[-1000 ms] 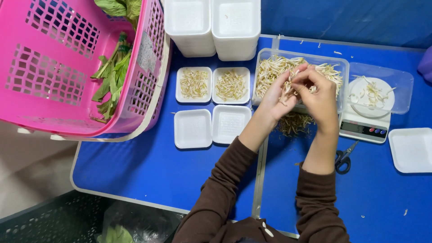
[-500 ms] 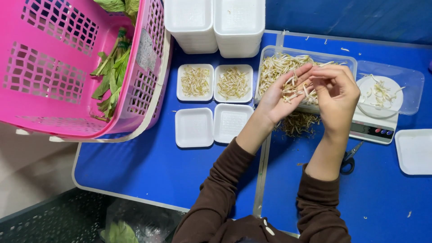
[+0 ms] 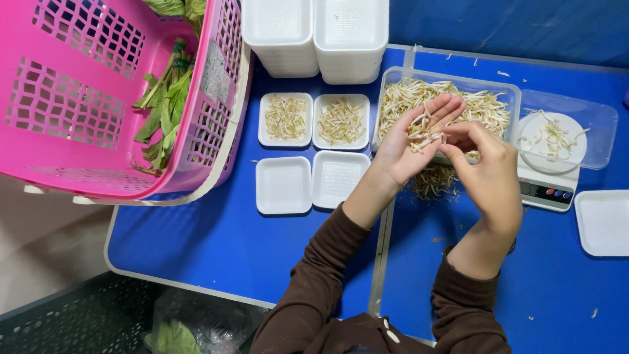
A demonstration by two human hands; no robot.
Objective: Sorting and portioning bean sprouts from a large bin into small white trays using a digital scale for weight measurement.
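**A:** Over the blue table (image 3: pixel 196 242), what are the two hands doing?

**B:** The left hand (image 3: pixel 409 147) is cupped palm up, fingers spread, cradling a small bunch of bean sprouts (image 3: pixel 424 131). The right hand (image 3: pixel 488 174) is curled beside it, its fingertips pinching at that bunch.

**A:** Where do the rest of the sprouts sit?

**B:** Just behind the hands, at twelve o'clock, a clear tub (image 3: pixel 452 85) is full of them. A loose heap of sprouts (image 3: pixel 432 182) lies on the table under the hands.

**A:** And around that?

**B:** At three o'clock from the hands, a small scale (image 3: pixel 547 190) carries a round dish (image 3: pixel 550 141) with a few sprouts. At nine o'clock are four small white trays: the two far ones (image 3: pixel 285 119) hold sprouts, the two near ones (image 3: pixel 283 185) hold none. At eleven o'clock stand two stacks of white trays (image 3: pixel 314 36). Far off at nine o'clock, a pink basket (image 3: pixel 78 98) holds leafy greens (image 3: pixel 165 108).
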